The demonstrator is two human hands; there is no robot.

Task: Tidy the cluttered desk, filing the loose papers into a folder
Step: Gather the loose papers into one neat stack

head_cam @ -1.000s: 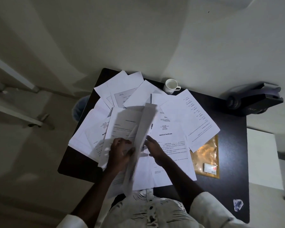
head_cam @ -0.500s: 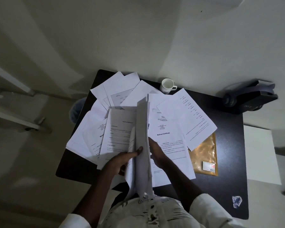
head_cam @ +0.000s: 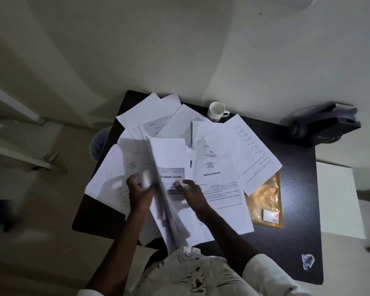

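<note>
Two hands, left hand clamped on a tilted sheaf, right hand fingers spread; sheets may slip off the tabletop.

A dark desk carries the clutter. Loose white papers lie fanned and overlapping across it, spreading beyond and to both sides of the right hand. A white mug stands at the far edge, well beyond that hand. To the hand's right, an amber plastic sleeve lies flat, partly under a sheet. A crumpled wrapper sits near the desk's near right corner.
</note>
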